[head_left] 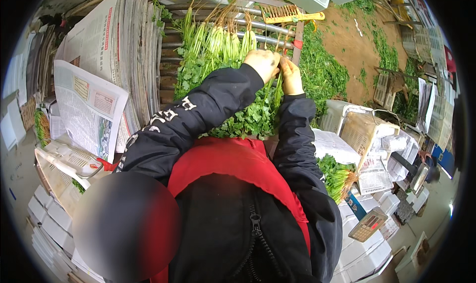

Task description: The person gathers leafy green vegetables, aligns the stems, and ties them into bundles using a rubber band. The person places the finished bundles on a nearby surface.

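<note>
My left hand (263, 64) and my right hand (291, 76) meet over a slatted metal rack (169, 60), closed around a thin bunch of coriander (278, 88). Its brown roots point away from me and its leaves hang towards me; my fingers hide the gripped part of the stems. Left of my hands, several coriander bunches (223, 41) lie side by side, pale stems and roots at the far end. More loose leaves (256, 115) spread under my wrists. A wide-toothed comb with a yellow handle (293, 14) rests at the rack's far right corner.
A tall stack of newspapers (139, 52) stands left of the rack. Coriander trimmings (321, 67) cover the floor on the right. Plastic crates (368, 132), a rooted bunch (338, 179) and a calculator (368, 225) are at my right. Another crate (61, 167) sits at my left.
</note>
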`<act>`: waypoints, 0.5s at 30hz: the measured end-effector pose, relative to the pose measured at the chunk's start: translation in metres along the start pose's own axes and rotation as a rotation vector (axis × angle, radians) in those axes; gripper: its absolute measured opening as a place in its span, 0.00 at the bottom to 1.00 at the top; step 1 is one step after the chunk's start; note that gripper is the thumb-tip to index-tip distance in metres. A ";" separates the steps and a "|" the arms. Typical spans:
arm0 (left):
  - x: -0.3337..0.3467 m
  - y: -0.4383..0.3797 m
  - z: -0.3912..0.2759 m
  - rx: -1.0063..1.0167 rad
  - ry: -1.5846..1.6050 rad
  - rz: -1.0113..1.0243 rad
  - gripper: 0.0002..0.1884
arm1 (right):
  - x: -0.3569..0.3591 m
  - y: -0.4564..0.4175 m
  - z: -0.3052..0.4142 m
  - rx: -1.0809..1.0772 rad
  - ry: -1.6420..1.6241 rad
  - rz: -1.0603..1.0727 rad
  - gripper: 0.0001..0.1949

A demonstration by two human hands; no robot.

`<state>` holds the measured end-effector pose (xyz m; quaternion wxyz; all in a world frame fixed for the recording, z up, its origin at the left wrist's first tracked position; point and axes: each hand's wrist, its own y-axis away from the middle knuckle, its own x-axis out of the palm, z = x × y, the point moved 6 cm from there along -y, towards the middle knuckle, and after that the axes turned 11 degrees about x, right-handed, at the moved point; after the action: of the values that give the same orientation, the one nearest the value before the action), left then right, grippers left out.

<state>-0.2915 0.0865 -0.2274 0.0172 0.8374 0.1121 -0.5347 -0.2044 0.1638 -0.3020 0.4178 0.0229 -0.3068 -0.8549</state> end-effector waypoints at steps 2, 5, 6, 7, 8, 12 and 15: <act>0.005 -0.009 0.004 0.012 -0.054 0.104 0.12 | 0.002 0.001 -0.002 -0.030 0.041 -0.001 0.21; 0.009 -0.013 0.017 0.071 0.158 0.290 0.12 | 0.003 0.008 -0.004 0.126 0.102 0.062 0.22; 0.008 -0.010 0.028 0.060 0.209 0.089 0.12 | 0.006 0.012 0.000 0.198 0.123 0.109 0.22; -0.002 -0.009 0.036 0.095 0.389 -0.186 0.12 | 0.009 0.014 0.010 0.149 0.117 0.073 0.22; 0.017 -0.006 0.054 -0.219 0.772 -0.155 0.13 | 0.016 0.016 0.019 0.100 0.111 0.038 0.22; 0.030 0.010 0.042 -0.572 1.295 -0.206 0.13 | 0.025 0.014 0.022 -0.033 0.113 0.014 0.23; 0.027 0.005 0.043 -0.496 1.299 -0.064 0.11 | 0.026 0.013 0.015 0.032 0.047 0.109 0.19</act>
<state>-0.3176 0.0795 -0.2706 0.1216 0.9553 0.2431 0.1160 -0.2168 0.1466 -0.2774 0.4704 0.0332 -0.3114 -0.8250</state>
